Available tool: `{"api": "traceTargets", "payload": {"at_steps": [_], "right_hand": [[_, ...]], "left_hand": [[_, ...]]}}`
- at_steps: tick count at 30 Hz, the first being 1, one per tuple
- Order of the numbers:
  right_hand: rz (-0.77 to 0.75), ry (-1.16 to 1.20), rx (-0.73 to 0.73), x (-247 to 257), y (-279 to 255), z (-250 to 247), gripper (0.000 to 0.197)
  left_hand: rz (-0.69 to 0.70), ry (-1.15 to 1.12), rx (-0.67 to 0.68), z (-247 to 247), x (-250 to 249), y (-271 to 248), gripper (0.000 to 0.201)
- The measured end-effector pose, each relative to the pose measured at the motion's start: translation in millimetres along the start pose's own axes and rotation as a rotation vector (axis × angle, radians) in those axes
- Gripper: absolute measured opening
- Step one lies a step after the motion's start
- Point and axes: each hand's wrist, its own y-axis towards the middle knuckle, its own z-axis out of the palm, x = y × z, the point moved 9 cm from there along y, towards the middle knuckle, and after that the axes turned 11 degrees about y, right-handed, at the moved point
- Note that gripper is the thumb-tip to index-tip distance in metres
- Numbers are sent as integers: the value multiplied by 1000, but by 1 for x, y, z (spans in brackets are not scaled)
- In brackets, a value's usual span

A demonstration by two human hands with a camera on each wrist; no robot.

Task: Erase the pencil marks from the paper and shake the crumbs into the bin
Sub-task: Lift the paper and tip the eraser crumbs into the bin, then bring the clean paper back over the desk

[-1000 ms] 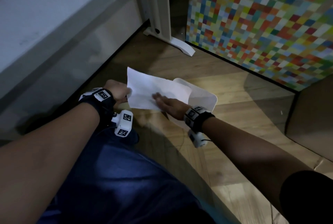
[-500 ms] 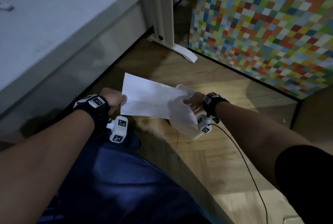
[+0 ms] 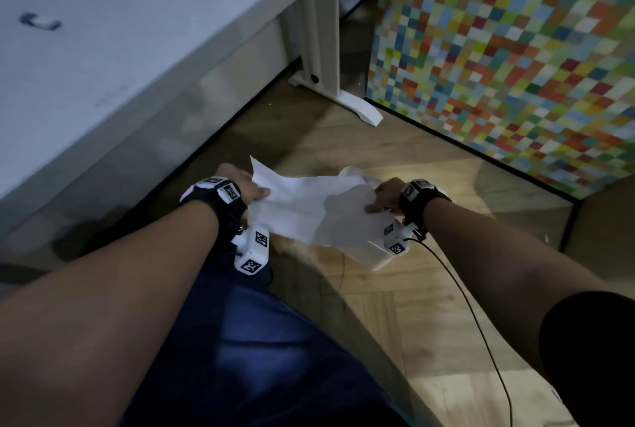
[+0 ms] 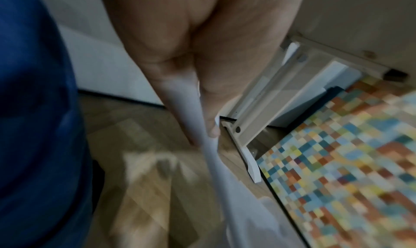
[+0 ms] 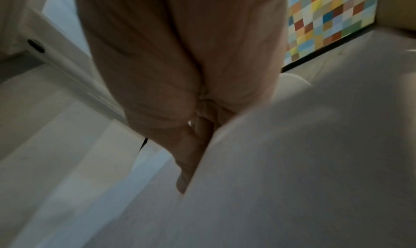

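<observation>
A white sheet of paper [image 3: 302, 207] hangs low over the floor, sagging between my two hands. My left hand [image 3: 247, 189] pinches its left edge; in the left wrist view the thumb and fingers [image 4: 210, 127] close on the paper [image 4: 213, 164]. My right hand [image 3: 385, 196] grips the right edge, thumb on top. In the right wrist view the paper [image 5: 292, 162] lies against that hand [image 5: 193, 155]. A white bin [image 3: 369, 256] stands on the floor under the paper's right part, mostly covered by it. No pencil marks or crumbs are discernible in the dim, blurred frames.
A white table [image 3: 120, 49] fills the upper left, with a small dark-and-white object [image 3: 41, 22] on top. Its white leg and foot [image 3: 343, 97] stand behind the paper. A multicoloured checkered panel [image 3: 515, 66] walls the right. Wooden floor [image 3: 429, 323] lies around the bin; a black cable [image 3: 481, 323] trails from my right wrist.
My right hand left the top of the sheet, where it lay flat, and took hold of the right edge. The paper now bows between both hands over the bin.
</observation>
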Motion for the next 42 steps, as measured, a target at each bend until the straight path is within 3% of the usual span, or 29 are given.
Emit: {"api": "traceTargets", "payload": {"at_steps": [3,6,8,11,16,20,25,29,33,39,41,42], "right_hand": [[-14,6,-41,1,-21,-21,56],[-13,130,-66,-3,-41,-45,40],[3,120,-67,-3,-58,-59,34],[23,48,-38,6,-85,-70,47],[-45,40,-88,26,-141,-120,47],[-134,82,-233,57,-206,-196,29],[-212,151,-357,124,-281,-272,32],[-375,242,-386,210,-316,-280,21],[-487,142,-394,318,-317,-253,39],[-694,115,-191,478,-311,-136,38],[-743,51,-141,525,-320,-86,49],[-759,29,-107,543,-320,-63,46]], "left_hand": [[39,124,-61,-14,-11,-10,57],[63,210,-37,-22,-20,-25,51],[57,254,-42,-33,-24,-34,62],[64,347,-57,-49,-28,-44,84],[190,431,-70,-67,-47,-58,93],[334,385,-186,-123,-104,-122,71],[342,24,-308,-228,-127,-169,46],[256,-175,-340,-302,-81,-179,53],[176,-270,-470,-359,-1,-185,50],[-141,-393,-509,-404,183,-203,65],[-233,-448,-545,-412,245,-223,57],[-273,-445,-578,-415,272,-233,49]]}}
